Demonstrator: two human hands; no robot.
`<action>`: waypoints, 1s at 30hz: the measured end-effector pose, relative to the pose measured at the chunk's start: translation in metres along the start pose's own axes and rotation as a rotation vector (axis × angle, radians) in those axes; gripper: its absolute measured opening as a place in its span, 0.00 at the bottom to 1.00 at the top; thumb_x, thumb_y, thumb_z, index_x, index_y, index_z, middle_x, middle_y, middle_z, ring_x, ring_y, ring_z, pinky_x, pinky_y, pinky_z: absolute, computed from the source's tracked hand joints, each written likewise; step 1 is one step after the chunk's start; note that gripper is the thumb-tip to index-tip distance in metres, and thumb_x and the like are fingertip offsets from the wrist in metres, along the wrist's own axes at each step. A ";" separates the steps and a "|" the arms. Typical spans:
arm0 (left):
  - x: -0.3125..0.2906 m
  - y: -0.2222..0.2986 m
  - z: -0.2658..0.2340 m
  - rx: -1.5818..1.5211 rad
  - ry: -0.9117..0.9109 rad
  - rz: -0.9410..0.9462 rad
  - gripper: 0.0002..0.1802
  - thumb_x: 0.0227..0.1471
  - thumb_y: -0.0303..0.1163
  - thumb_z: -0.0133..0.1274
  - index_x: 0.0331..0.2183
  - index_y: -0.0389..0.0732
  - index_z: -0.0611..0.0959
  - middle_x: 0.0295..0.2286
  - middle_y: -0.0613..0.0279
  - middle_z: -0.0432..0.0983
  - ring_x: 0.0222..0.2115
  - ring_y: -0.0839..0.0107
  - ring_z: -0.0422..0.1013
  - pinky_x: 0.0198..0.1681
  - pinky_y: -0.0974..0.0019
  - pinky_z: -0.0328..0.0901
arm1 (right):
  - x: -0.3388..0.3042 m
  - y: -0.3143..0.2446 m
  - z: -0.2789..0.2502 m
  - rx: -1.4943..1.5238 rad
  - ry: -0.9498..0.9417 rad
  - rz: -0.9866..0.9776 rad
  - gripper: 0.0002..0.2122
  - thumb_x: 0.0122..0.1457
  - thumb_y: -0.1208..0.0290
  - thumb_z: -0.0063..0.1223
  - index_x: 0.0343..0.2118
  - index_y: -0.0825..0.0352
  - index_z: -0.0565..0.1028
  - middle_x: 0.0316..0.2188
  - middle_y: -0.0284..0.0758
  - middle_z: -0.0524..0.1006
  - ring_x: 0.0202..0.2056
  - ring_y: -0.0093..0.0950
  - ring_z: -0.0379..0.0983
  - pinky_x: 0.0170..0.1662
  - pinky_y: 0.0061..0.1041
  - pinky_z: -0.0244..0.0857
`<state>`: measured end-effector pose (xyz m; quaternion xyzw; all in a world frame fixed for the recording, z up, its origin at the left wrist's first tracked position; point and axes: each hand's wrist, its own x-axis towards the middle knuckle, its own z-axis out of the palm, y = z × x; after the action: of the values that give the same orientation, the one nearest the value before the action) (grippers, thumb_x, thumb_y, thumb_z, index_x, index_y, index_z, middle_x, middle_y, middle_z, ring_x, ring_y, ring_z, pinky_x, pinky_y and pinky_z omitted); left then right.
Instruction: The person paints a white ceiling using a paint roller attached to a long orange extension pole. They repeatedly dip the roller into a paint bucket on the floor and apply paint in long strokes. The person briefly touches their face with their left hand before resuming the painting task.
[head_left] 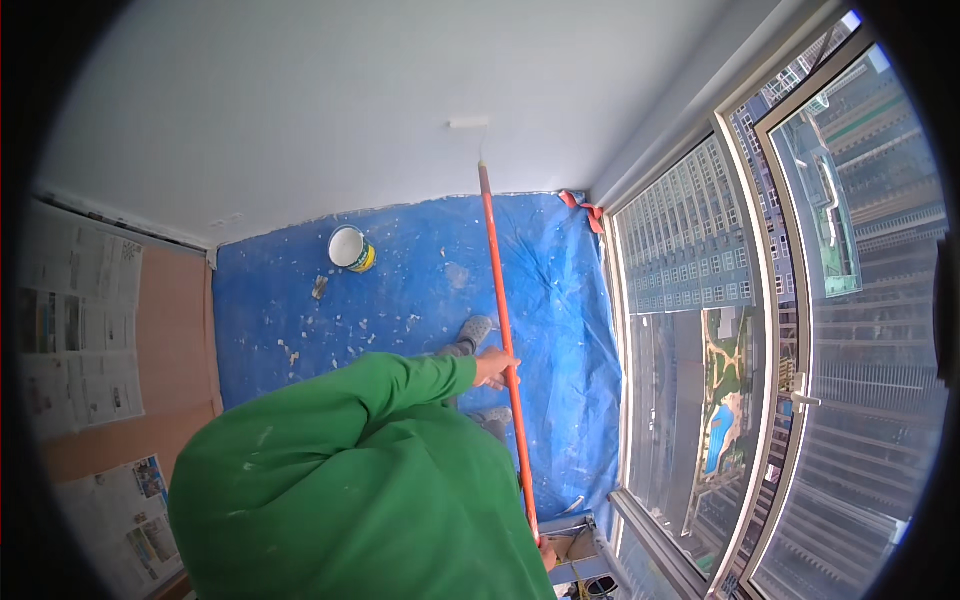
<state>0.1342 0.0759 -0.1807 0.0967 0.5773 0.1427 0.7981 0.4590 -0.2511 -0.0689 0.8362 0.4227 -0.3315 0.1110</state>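
A paint roller [468, 123] with a white sleeve lies against the pale wall, joined by a thin wire frame to a long orange-red extension pole [497, 255]. My left hand [493, 367] is closed round the middle of this pole, at the end of a green sleeve. Lower down, my right hand [547, 554] is wrapped at the pole's near end, mostly hidden behind my green-clothed body. The pole runs slanting from beside my body up to the wall.
Blue sheeting [400, 260] spattered with flakes covers the floor. A paint bucket [350, 247] stands near the wall, with a small scraper-like piece [319, 287] beside it. Tall windows [690, 300] line the right side. A red cloth [583, 209] lies in the corner; newspaper [90, 320] covers the left.
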 end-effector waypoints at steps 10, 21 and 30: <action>0.092 0.028 -0.075 -0.150 0.053 -0.107 0.27 0.51 0.43 0.55 0.47 0.38 0.69 0.37 0.52 0.76 0.38 0.59 0.75 0.39 0.52 0.66 | 0.027 -0.113 -0.010 -0.190 0.004 0.087 0.31 0.45 0.30 0.48 0.24 0.61 0.76 0.20 0.45 0.76 0.27 0.49 0.74 0.31 0.46 0.66; 0.173 0.088 -0.157 -0.194 0.265 -0.191 0.29 0.43 0.45 0.60 0.42 0.38 0.72 0.32 0.51 0.74 0.30 0.57 0.76 0.30 0.53 0.73 | 0.064 -0.252 0.006 -0.249 0.052 0.014 0.31 0.48 0.32 0.47 0.21 0.63 0.74 0.17 0.44 0.76 0.23 0.47 0.75 0.28 0.45 0.67; 0.097 0.051 -0.076 -0.212 0.416 -0.067 0.23 0.41 0.36 0.59 0.40 0.37 0.74 0.29 0.53 0.75 0.26 0.59 0.76 0.28 0.55 0.71 | 0.027 -0.144 -0.006 -0.203 0.048 0.015 0.29 0.47 0.32 0.46 0.23 0.60 0.75 0.17 0.45 0.75 0.24 0.47 0.74 0.28 0.45 0.66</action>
<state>0.0844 0.1564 -0.2753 -0.0383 0.7141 0.1927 0.6719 0.3607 -0.1422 -0.0682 0.8315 0.4502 -0.2660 0.1876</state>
